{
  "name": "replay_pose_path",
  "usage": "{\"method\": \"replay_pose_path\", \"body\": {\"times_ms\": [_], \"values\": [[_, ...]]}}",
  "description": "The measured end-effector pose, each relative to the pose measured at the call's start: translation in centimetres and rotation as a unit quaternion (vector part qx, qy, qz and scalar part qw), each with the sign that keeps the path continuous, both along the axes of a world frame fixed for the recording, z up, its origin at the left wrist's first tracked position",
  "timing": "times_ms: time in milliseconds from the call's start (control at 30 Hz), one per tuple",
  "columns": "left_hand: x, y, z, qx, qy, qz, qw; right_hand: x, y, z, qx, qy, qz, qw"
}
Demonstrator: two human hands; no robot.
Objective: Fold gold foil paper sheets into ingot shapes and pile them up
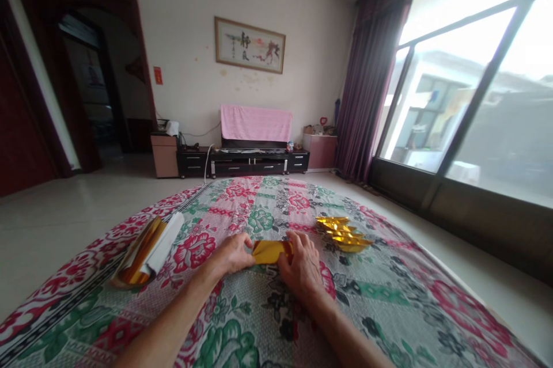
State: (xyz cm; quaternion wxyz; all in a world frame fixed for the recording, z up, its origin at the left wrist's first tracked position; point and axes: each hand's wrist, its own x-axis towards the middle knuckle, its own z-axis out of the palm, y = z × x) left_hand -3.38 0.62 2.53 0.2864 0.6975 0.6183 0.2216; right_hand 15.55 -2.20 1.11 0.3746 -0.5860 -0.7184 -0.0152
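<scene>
A small rectangle of gold foil paper lies between my two hands, low over the flowered tablecloth. My left hand pinches its left end between thumb and fingers. At the right end, my right hand grips the paper, thumb in front and fingers behind. To the right of that hand sit several folded gold foil ingots, nested in a slanting row. Over on the left rests a bundle of gold and white paper sheets, partly in a clear wrapper.
The cloth covers a rounded table. Beyond it, against the wall, stand a low black TV cabinet and a television under a pink cloth. Large windows and a purple curtain are on the right; a doorway is on the left.
</scene>
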Motion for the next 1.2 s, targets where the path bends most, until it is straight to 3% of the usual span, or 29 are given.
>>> {"method": "replay_pose_path", "body": {"times_ms": [167, 567, 1033, 1200], "values": [[-0.1, 0.2, -0.3, 0.022, 0.038, 0.005, 0.999, 0.5, 0.3, 0.1, -0.009, -0.012, 0.005, 1.000], [0.2, -0.2, 0.3, 0.040, 0.042, -0.008, 0.998, 0.5, -0.1, 0.7, 0.055, -0.026, 0.052, 0.997], [0.4, -0.7, 0.7, 0.099, 0.028, -0.079, 0.992, 0.4, -1.4, 1.4, 0.077, -0.022, 0.142, 0.987], [0.4, -1.0, 1.0, 0.146, 0.051, -0.102, 0.983, 0.5, -2.0, 1.7, 0.050, 0.052, 0.216, 0.974]]}}
